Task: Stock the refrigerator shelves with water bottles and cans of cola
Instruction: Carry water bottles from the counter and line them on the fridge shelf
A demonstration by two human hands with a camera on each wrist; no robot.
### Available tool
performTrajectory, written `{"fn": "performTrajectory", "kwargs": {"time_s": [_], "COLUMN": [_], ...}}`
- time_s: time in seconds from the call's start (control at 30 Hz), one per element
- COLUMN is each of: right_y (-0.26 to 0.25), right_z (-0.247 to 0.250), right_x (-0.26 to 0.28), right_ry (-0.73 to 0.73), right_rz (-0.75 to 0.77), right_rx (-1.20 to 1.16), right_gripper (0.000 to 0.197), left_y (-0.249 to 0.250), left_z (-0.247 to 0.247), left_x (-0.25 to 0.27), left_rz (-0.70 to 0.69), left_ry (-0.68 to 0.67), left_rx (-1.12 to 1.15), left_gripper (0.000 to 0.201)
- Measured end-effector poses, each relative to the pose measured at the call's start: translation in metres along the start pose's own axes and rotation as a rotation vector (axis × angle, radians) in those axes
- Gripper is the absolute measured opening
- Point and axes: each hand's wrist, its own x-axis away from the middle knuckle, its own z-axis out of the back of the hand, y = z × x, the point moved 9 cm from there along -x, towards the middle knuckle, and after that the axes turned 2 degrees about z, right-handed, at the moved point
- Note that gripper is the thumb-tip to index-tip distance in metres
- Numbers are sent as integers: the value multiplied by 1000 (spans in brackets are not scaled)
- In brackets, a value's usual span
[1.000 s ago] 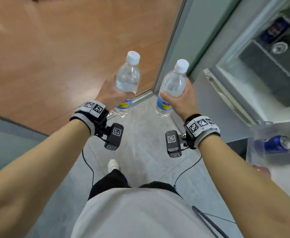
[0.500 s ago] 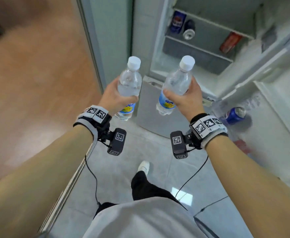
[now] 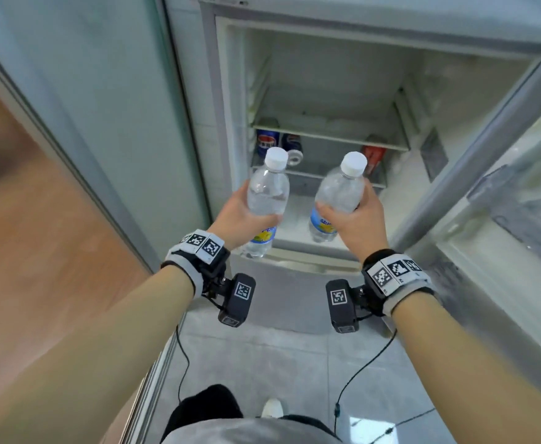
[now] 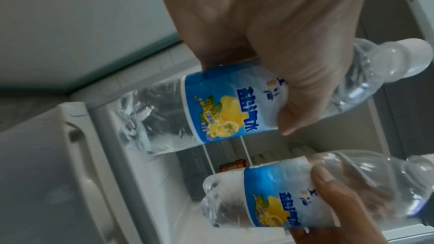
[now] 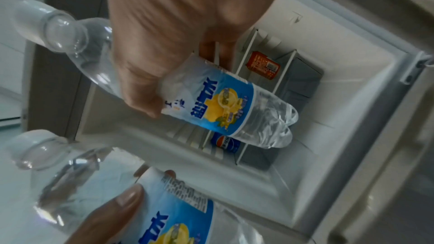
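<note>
Clear lemon-water bottles, one gripped in your left hand (image 3: 233, 216) and one in your right hand (image 3: 355, 219), now face the open refrigerator (image 3: 326, 75) after your turn, ready for shelving.

A home: small refrigerator (image 3: 326, 91), wood floor (image 3: 38, 251), tiles (image 3: 278, 363).

Both forearms reach forward side by side toward the open refrigerator (image 3: 326, 91), each wrist strapped with a marker band. The left hand (image 3: 237, 219) stands before the refrigerator's left half, fingers (image 4: 303, 84) and thumb curled round the left bottle (image 3: 267, 200), held upright with its cap up. The right hand (image 3: 355, 219) stands before the right half at like height, gripping the right bottle (image 3: 338, 193) tilted slightly rightward.
</note>
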Motion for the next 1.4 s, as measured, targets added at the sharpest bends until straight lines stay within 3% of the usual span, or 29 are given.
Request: {"fn": "performTrajectory", "kwargs": {"time_s": [0.27, 0.4, 0.57, 0.67, 0.8, 0.97, 1.1, 1.17, 1.27, 1.4], "right_y": [-12, -9, -1, 6, 21, 34, 33, 30, 29, 22], "right_z": [14, 21, 30, 30, 25, 15, 0, -4, -7, -10], "right_x": [-85, -115, -146, -159, -172, -186, -202, -209, -215, -221], "right_ry": [148, 227, 310, 284, 229, 200, 118, 107, 99, 110], "right_rz": [-19, -79, -151, -158, -151, -130, -87, -64, -31, -6], "right_rx": [62, 98, 125, 114, 97, 75, 74, 72, 72, 65], "right_gripper": [50, 50, 50, 49, 49, 50, 33, 33, 34, 31], "left_y": [35, 50, 90, 109, 99, 111, 107, 102, 94, 90], "left_z": [-29, -40, -43, -43, -39, -35, -32, -26, -18, -17], "left_x": [-111, -166, -210, -232, -263, -287, -314, -325, -336, -334], "left_rz": [-128, -101, -205, -257, -163, -220, -207, -199, -171, -196], "left_ry": [-147, -120, -115, -123, 20, 103, 158, 195, 230, 246], "left_rx": [67, 155, 128, 83, 148, 130, 118, 118, 109, 67], "left_gripper": [66, 53, 26, 25, 56, 60, 81, 81, 100, 92]}}
